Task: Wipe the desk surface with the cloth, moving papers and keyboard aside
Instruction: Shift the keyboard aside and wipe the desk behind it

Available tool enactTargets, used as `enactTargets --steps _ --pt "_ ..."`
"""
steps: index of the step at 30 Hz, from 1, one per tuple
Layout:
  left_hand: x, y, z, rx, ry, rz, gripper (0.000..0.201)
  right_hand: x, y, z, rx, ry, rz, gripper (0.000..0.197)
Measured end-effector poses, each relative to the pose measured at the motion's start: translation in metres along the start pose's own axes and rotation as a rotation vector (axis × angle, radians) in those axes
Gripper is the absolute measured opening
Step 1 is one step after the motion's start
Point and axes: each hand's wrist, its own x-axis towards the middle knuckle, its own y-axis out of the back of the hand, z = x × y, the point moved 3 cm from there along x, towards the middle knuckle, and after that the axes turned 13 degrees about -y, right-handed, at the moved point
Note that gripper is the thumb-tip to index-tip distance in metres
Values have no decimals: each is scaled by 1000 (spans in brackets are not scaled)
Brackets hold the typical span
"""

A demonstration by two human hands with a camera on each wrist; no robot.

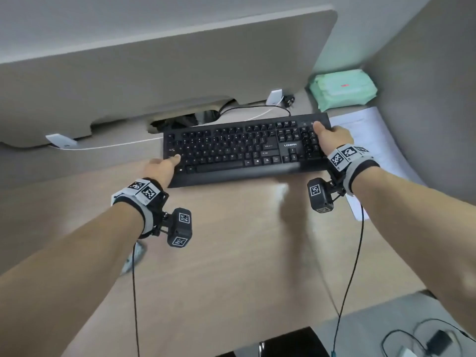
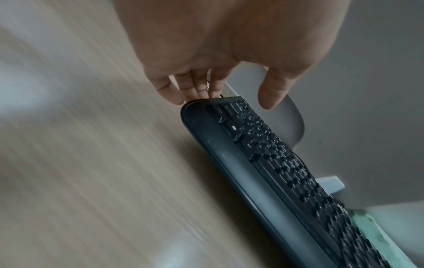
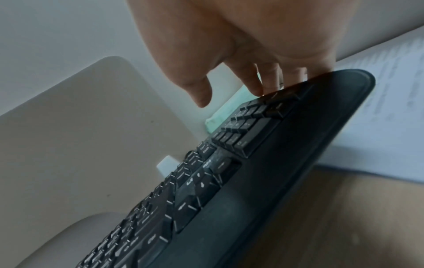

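Both hands grip the black plastic keyboard (image 1: 247,148) by its ends: left hand (image 1: 164,167) and right hand (image 1: 332,139), thumbs on top and fingers (image 2: 206,90) curled under, likely to shift it off the wood-grain tabletop (image 1: 231,253). White papers (image 1: 371,140) beside it; cloth unclear.

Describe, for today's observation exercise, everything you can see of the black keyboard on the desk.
The keyboard is a full-size black one, plastic by its look, with white key legends, a number pad, a built-in wrist rest along its near edge and the brand LONEAN printed above the arrow keys. A black cable runs from its back edge towards the partition. The left hand holds its left end and the right hand its right end, thumbs on top. Its right end overlaps the white papers; whether it is lifted is unclear.
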Motion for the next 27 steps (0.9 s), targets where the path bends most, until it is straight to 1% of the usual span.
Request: enactTargets --steps 3,6,9,11,13,16,18,20,23,27 --pt "-2 -48 25 12 -32 -23 54 45 25 16 1 -35 39 61" --pt "4 -81 40 51 -60 -53 50 79 39 29 -10 -44 77 60" --pt "7 -101 45 89 -58 -77 43 100 43 39 -37 -53 75 60" --pt "7 -111 42 103 -41 -89 35 109 45 42 -35 -73 46 61" --pt "3 -115 37 101 -27 -92 31 112 42 42 -52 -84 10 64" --pt "2 -112 33 134 -37 -115 31 107 35 39 -80 -73 -3 71" --pt "3 -107 33 153 -53 -130 37 103 29 37 -96 -61 39 73" --pt "2 -100 33 166 -75 -148 44 90 23 31 -133 -18 106 69" --pt "-2 -81 25 203 -129 -127 43 49 4 12 -217 126 139 60" --pt "-8 -28 1 204 -186 5 30 -18 -46 -13 -251 356 73 50"
